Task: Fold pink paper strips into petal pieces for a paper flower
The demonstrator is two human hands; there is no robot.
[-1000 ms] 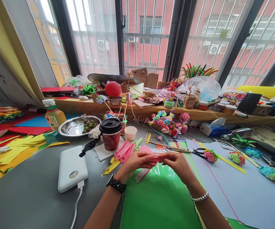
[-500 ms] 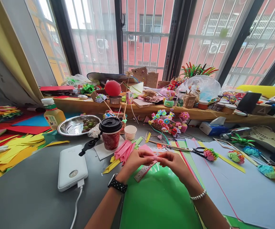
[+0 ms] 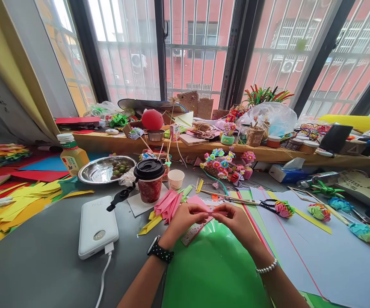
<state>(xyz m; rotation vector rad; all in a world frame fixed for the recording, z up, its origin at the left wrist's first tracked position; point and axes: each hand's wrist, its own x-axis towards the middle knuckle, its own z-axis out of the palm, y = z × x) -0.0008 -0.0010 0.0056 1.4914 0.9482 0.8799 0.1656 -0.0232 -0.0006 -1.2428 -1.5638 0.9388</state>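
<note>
My left hand (image 3: 185,219) and my right hand (image 3: 234,219) meet over the green sheet (image 3: 213,273), both pinching a narrow pink paper strip (image 3: 217,212) between fingertips. A ruler (image 3: 193,233) lies under my left hand. Folded pink paper pieces (image 3: 167,203) sit just left of my hands. Scissors (image 3: 266,205) lie to the right, beside a small folded paper flower (image 3: 283,208).
A white power bank (image 3: 97,224) with cable lies at left. A lidded red cup (image 3: 149,179), a small white cup (image 3: 175,178) and a metal dish of green fruit (image 3: 103,169) stand behind. Coloured paper scraps (image 3: 14,201) cover the left; the windowsill shelf (image 3: 204,147) holds craft clutter.
My hands have stayed in place, fingers shifting slightly along the pink strip; the view has barely moved.
</note>
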